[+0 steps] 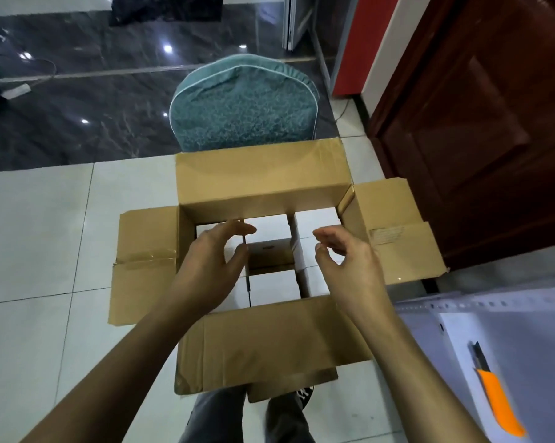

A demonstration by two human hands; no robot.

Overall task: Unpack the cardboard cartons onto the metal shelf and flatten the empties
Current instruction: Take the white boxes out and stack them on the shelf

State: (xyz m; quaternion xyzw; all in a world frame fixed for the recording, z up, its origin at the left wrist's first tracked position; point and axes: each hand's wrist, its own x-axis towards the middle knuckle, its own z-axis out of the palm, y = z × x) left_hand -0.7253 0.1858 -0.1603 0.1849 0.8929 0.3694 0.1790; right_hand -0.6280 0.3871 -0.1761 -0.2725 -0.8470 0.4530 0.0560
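A brown cardboard carton (263, 183) stands on the tiled floor with all its flaps folded outward. Inside lie several small white boxes (271, 287), with a gap in the middle of them showing brown cardboard (271, 255). My left hand (213, 266) hovers over the left part of the opening, fingers loosely spread, holding nothing. My right hand (346, 263) hovers over the right part, fingers slightly curved and empty. Both hands sit just above the white boxes; I cannot tell whether they touch them.
A teal cushioned chair (244, 103) stands right behind the carton. A dark wooden door (480, 123) is at the right. A grey metal shelf (506, 318) at the lower right carries an orange utility knife (496, 401). My shoes (289, 407) are under the near flap.
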